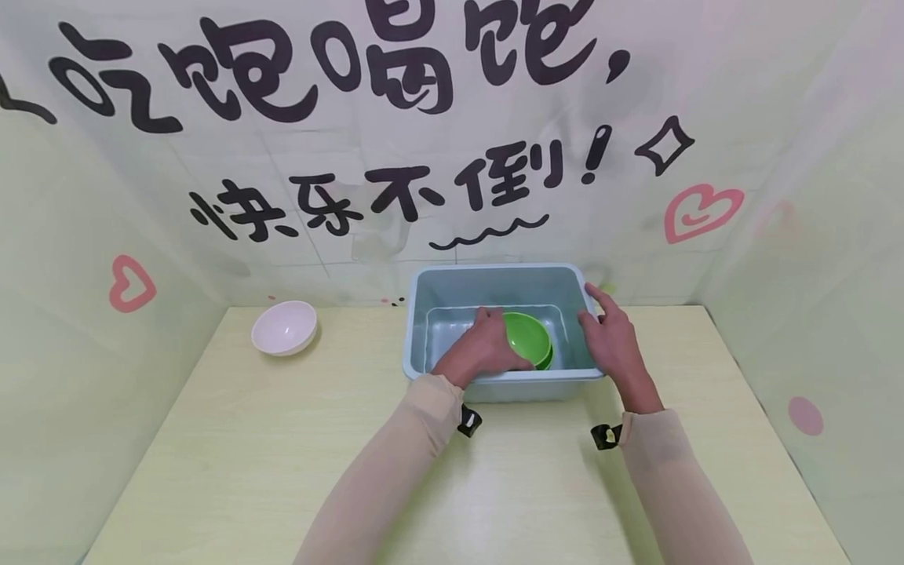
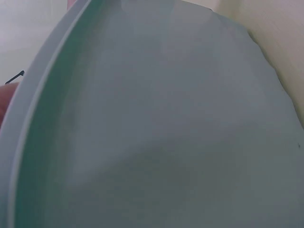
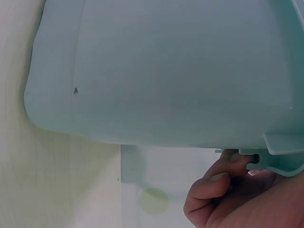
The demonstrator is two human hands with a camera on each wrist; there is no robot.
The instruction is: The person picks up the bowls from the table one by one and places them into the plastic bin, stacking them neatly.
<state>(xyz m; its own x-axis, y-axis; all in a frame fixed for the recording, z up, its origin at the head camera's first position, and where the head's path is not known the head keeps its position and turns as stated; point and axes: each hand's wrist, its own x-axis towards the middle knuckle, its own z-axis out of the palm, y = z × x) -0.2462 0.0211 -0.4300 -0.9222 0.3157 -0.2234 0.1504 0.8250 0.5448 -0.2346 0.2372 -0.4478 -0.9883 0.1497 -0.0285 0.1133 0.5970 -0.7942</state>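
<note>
A light blue plastic basin (image 1: 504, 376) stands near the back of the table. Inside it, toward the right, is a green bowl (image 1: 528, 337), with a second green edge showing just below its rim. My left hand (image 1: 487, 345) reaches over the basin's front wall and grips the green bowl at its left side; the fingertips are partly hidden. At the basin's right side, my right hand (image 1: 613, 339) holds the rim. In the right wrist view, the curled fingers (image 3: 209, 187) are under the rim's outer lip. The left wrist view is mostly filled by the basin's outer wall (image 2: 156, 109).
A white bowl (image 1: 285, 328) sits upright at the table's back left. The pale wood-look table (image 1: 282, 471) is enclosed by printed wall sheets (image 1: 452, 188) at the back and sides. A black wrist strap (image 1: 469, 421) shows at the left cuff, another (image 1: 605, 436) at the right.
</note>
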